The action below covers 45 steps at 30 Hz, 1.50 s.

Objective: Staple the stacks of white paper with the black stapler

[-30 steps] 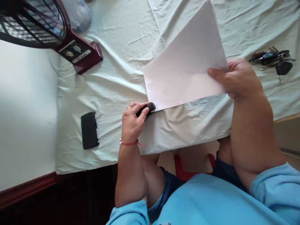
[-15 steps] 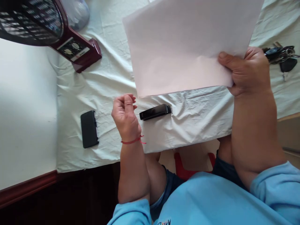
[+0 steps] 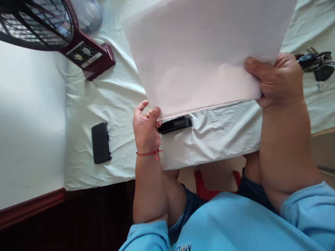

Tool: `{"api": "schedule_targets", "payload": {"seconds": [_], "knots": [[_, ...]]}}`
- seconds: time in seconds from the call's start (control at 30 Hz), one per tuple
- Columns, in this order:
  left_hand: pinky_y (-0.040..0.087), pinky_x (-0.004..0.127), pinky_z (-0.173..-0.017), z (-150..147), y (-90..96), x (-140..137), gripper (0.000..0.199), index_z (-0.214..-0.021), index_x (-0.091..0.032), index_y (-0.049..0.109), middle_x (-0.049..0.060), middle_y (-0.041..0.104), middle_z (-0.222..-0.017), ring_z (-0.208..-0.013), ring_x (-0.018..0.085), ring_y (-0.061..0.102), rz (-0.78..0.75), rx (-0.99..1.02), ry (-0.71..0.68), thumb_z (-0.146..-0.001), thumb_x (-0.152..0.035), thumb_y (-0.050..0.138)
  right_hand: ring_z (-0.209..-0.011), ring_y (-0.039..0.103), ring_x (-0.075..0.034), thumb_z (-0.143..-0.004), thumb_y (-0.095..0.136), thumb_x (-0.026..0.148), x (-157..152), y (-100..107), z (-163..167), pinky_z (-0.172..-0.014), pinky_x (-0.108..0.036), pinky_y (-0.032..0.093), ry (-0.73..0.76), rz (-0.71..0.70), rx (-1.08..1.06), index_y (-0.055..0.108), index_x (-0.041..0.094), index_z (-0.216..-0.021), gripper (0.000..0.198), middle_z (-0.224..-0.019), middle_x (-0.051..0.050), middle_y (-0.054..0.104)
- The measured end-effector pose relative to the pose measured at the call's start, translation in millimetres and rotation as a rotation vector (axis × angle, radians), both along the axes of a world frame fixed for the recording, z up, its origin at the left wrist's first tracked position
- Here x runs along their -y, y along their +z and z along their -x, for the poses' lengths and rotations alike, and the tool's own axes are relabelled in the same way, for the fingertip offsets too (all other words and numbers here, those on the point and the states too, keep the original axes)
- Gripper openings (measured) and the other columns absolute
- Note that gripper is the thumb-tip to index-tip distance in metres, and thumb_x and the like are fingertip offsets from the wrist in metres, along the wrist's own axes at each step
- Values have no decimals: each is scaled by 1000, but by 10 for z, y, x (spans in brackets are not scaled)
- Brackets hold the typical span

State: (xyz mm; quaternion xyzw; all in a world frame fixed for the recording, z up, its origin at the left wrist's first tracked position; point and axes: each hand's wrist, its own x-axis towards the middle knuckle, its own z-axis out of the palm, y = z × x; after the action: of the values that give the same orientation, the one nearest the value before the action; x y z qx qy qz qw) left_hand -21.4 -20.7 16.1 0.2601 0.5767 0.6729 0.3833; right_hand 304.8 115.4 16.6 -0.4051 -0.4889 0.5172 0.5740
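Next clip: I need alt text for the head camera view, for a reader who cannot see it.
A seated person holds a stack of white paper above a cloth-covered table, the right hand gripping its right edge and the left hand pinching its lower left corner. A black stapler lies just under that corner; a black case, a maroon fan and keys sit around it.

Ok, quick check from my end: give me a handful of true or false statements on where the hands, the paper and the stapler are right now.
1. Both hands hold the paper. True: the right hand grips its right edge, the left hand pinches its lower left corner.
2. The stapler is in the left hand. False: it lies on the cloth beside that hand.
3. The keys lie left of the fan base. False: they lie at the far right, beyond the right hand.
4. A black case lies on the cloth left of the left hand. True.
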Motion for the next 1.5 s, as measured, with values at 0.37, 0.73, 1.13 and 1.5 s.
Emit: {"api": "schedule_targets", "payload": {"seconds": [0.37,0.73,1.13,1.5], "knots": [[29,19,-41,-79,56,9,63,-72,-20,67,-5,57,-65,-52,6,41,-25,-37,-48,-69,-60,116,-132,84,-34,-63,116,54,-22,-14,5,-133,-56,65,-1,59,-31,91,26,-101,53,-121,-2,89],[35,21,-40,-67,-6,22,59,-73,-21,70,-5,57,-64,-51,8,49,-47,-58,-24,-79,-65,110,-132,84,-35,-63,117,53,-45,-78,-13,-134,-57,63,-7,80,-30,90,22,-104,58,-124,-3,89],[73,36,-93,-65,-70,22,57,-83,-23,72,0,79,-86,-90,22,81,-59,-40,35,-78,-65,110,-132,84,-37,-58,115,62,-16,-29,-18,-122,-59,69,83,129,48,89,19,-103,68,-126,-4,89],[72,35,-87,-66,-39,12,56,-80,-23,69,-1,76,-84,-85,20,79,-76,17,27,-77,-58,113,-134,83,-37,-59,114,63,-9,-47,-3,-120,-53,71,71,116,39,88,18,-103,67,-128,-5,88]]}}
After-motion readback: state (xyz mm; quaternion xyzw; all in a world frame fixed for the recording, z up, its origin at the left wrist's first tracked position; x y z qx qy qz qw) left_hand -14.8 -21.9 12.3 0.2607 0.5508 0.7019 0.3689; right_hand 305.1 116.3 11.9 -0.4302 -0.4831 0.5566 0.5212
